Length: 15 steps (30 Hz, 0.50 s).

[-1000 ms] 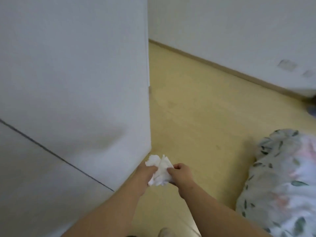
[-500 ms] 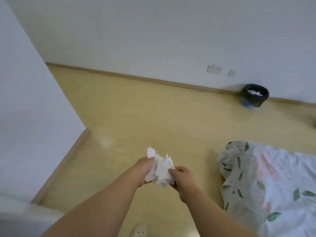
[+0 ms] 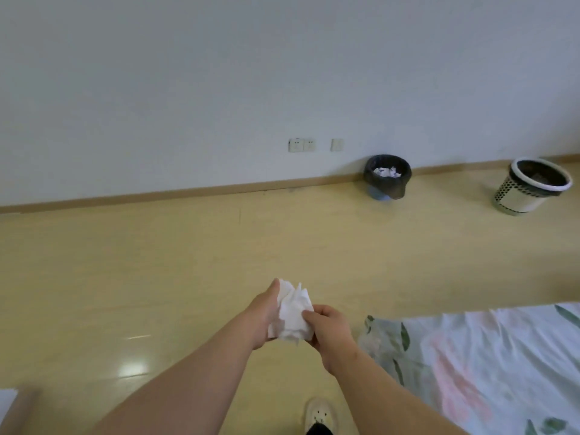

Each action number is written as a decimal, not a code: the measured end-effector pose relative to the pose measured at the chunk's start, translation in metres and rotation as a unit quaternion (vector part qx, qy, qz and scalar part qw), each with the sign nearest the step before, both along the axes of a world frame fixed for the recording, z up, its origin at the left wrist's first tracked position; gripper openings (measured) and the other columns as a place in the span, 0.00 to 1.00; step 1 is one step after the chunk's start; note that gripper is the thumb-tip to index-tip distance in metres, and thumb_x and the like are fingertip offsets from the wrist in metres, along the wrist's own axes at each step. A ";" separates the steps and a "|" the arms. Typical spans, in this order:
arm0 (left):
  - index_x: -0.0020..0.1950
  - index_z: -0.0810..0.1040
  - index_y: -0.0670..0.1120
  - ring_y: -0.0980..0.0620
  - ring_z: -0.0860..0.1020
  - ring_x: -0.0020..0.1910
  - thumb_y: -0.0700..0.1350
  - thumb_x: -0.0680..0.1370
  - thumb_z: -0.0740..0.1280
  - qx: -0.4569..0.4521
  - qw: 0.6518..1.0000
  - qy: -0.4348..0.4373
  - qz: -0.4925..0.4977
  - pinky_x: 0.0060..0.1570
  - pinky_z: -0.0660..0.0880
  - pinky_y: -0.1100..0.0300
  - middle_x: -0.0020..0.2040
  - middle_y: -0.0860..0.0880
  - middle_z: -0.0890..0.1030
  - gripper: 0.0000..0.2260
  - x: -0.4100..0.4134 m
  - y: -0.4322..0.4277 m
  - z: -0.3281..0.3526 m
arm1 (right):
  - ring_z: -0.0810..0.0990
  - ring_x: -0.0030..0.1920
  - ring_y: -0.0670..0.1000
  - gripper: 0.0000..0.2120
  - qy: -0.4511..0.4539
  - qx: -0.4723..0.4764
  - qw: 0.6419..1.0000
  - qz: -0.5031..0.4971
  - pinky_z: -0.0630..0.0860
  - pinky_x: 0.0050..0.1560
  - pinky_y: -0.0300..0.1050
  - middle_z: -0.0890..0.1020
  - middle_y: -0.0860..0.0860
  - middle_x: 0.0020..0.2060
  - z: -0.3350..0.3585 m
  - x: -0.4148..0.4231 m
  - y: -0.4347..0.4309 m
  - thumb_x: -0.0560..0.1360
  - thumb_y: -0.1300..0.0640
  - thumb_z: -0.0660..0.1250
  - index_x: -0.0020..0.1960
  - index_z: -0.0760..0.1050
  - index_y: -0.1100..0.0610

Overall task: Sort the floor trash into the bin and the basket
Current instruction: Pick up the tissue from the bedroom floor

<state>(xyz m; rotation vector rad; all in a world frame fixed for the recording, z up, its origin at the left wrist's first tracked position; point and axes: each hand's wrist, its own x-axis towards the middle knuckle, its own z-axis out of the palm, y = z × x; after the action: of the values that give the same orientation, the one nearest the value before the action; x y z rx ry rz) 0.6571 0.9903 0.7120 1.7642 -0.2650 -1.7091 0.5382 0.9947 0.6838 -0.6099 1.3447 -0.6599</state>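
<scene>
A crumpled white tissue (image 3: 293,312) is held low in front of me between both hands. My left hand (image 3: 262,315) cups it from the left, and my right hand (image 3: 329,332) grips it from the right with curled fingers. Far ahead by the wall stands a small bin (image 3: 387,177) lined with a dark bag, with white paper inside. To its right a white perforated basket (image 3: 530,186) with a dark inside stands on the floor.
Yellow wooden floor (image 3: 188,262) stretches to the white wall with sockets (image 3: 303,145). A floral sheet (image 3: 489,368) covers the floor at lower right. My white shoe (image 3: 320,414) shows at the bottom. A wall corner edge (image 3: 18,403) sits at lower left.
My view has swung right, away from the near white wall; the bin moved toward the middle and the basket came into sight. Both hands keep hold of the tissue.
</scene>
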 end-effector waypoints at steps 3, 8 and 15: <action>0.49 0.77 0.44 0.46 0.79 0.40 0.52 0.80 0.59 -0.008 0.999 0.007 -0.041 0.38 0.75 0.58 0.45 0.44 0.81 0.14 -0.013 -0.095 0.004 | 0.74 0.40 0.54 0.08 0.014 -0.019 1.000 -0.011 0.73 0.39 0.45 0.77 0.59 0.39 0.007 -0.017 -0.096 0.74 0.69 0.61 0.39 0.75 0.62; 0.45 0.78 0.44 0.47 0.79 0.38 0.46 0.77 0.66 -0.012 0.988 -0.039 -0.148 0.34 0.74 0.63 0.41 0.43 0.81 0.06 -0.022 -0.234 -0.006 | 0.78 0.41 0.56 0.06 0.014 -0.010 1.000 -0.015 0.77 0.37 0.43 0.80 0.59 0.43 0.004 -0.032 -0.227 0.75 0.69 0.61 0.47 0.75 0.62; 0.56 0.73 0.46 0.48 0.79 0.42 0.42 0.67 0.74 -0.035 0.967 -0.003 -0.253 0.41 0.75 0.60 0.48 0.43 0.80 0.20 -0.029 -0.447 -0.019 | 0.77 0.41 0.55 0.05 0.037 -0.013 0.996 -0.085 0.75 0.39 0.45 0.78 0.57 0.41 -0.006 -0.047 -0.424 0.74 0.69 0.61 0.45 0.72 0.60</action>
<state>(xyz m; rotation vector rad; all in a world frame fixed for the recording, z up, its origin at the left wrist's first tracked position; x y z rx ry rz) 0.6280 0.5435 0.6933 1.7474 -0.8285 -2.0080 0.4916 0.5711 0.6781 -0.5495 1.4702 -0.7994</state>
